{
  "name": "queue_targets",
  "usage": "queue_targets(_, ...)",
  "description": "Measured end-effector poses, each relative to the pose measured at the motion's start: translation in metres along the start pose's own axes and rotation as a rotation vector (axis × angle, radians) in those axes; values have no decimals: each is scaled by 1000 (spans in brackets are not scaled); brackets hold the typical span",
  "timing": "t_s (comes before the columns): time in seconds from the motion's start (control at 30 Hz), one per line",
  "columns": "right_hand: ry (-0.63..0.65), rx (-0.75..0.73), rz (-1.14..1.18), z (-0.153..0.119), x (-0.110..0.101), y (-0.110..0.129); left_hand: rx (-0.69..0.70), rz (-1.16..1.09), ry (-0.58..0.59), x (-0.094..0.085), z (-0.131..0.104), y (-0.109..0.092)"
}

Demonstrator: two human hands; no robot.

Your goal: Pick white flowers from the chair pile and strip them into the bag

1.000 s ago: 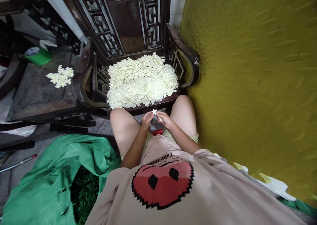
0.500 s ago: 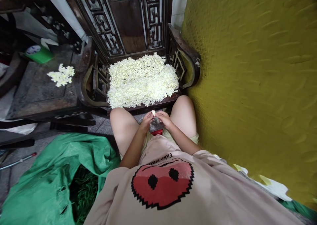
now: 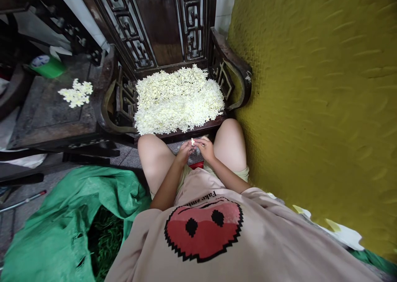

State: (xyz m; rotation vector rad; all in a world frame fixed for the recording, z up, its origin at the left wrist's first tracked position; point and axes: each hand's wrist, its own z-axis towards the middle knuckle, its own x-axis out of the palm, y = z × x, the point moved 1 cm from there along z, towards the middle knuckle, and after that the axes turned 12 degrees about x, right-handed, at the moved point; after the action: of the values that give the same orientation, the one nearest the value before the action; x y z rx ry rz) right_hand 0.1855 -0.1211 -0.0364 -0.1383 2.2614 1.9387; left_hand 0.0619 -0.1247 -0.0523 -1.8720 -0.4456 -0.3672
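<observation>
Between my knees, my left hand (image 3: 185, 150) and my right hand (image 3: 206, 148) meet at the fingertips, both closed in a pinch. A small white flower (image 3: 192, 142) sits between them, its lower part hidden by the fingers. Just beyond, a thick heap of white and pale yellow flowers (image 3: 180, 102) covers the seat of a carved dark wooden chair (image 3: 167, 29). Below my hands, a bit of something red (image 3: 196, 165) shows between my thighs.
At left, a wooden side table (image 3: 46, 118) bears a few flowers (image 3: 76, 93) and a green roll (image 3: 48, 66). A green sack (image 3: 56, 216) with dark green strands inside lies by my left side. A yellow textured wall (image 3: 310, 87) stands close on the right.
My right hand's fingers have shifted slightly over the flower, which has turned a little between the fingertips. The heap on the chair looks the same.
</observation>
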Motion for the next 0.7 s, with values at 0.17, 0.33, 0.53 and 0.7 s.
queue_targets(0.17,-19,-45,7,1,0,-2,-16,-27,31,-1,1,4)
queue_targets(0.33,-8,-26,-18,1,0,-3,-20,-5,30,-3,3,7)
queue_targets(0.53,-35,18,10,3,1,-6,-22,50,-3,-5,6,11)
queue_targets(0.7,-10,79,110,5,4,-13,49,194,-48,-8,8,11)
